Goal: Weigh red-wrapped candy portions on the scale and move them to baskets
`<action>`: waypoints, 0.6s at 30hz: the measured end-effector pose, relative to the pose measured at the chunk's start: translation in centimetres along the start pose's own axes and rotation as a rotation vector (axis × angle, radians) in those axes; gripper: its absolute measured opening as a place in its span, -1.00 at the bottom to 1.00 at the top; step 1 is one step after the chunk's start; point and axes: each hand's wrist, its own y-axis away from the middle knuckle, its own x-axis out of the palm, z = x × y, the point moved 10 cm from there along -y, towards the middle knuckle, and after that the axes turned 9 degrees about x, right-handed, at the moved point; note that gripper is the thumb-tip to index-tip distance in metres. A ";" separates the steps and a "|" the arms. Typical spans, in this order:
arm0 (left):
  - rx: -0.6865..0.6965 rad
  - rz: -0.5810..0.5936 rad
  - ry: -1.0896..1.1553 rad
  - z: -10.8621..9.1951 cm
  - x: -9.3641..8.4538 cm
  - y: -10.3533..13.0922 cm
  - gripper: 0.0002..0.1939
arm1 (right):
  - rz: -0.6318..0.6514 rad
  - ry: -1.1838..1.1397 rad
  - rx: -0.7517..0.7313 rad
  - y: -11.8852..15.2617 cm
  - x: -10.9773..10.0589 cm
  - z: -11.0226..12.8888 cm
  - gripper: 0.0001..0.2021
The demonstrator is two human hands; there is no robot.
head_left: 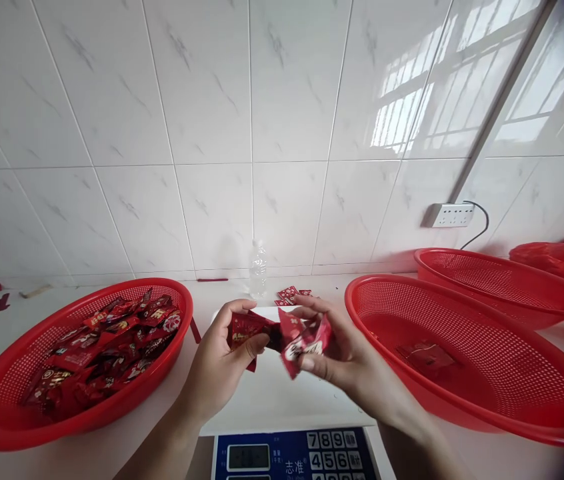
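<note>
Above the white pan [287,400] of a digital scale, both hands are close together with red snack packets. My left hand [219,347] pinches a dark red packet [248,328] between thumb and fingers. A brighter red packet with white lettering [307,343] is gripped in my right hand [345,347], its thumb pressed on the front. The two packets meet or overlap between the hands; I cannot tell whether they are joined. To the left, a red oval basket [179,313] holds a heap of similar packets [107,347].
At right stands a red basket [527,373] with a packet [427,357] inside; another basket [502,280] is behind it. A clear bottle [258,270] and small red packets [289,295] are near the tiled wall. The scale's keypad [335,453] faces me.
</note>
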 end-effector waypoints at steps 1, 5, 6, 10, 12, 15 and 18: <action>0.018 -0.013 0.008 -0.2 0.1 0.1 -0.56 | 0.039 0.012 0.030 -0.1 0.9 -0.3 -0.33; 0.076 -0.054 0.030 -0.9 0.0 0.6 -0.59 | 0.115 0.029 0.075 -0.5 3.0 -1.2 -0.34; 0.076 -0.049 0.044 -0.8 0.1 0.7 -0.59 | 0.100 0.025 0.062 -0.6 3.0 -1.2 -0.36; 0.041 -0.046 0.143 0.0 0.4 0.9 -0.58 | 0.009 -0.097 0.028 -1.2 1.8 -1.5 -0.57; 0.041 -0.093 0.200 0.4 0.2 0.9 -0.62 | -0.022 -0.229 0.040 -1.4 1.1 -1.9 -0.60; 0.063 -0.163 0.234 0.5 -0.2 0.9 -0.63 | -0.012 -0.450 0.088 -1.6 1.2 -2.6 -0.55; 0.086 -0.156 0.157 0.1 0.2 1.1 -0.60 | 0.060 -0.570 0.160 -1.4 3.0 -3.2 -0.50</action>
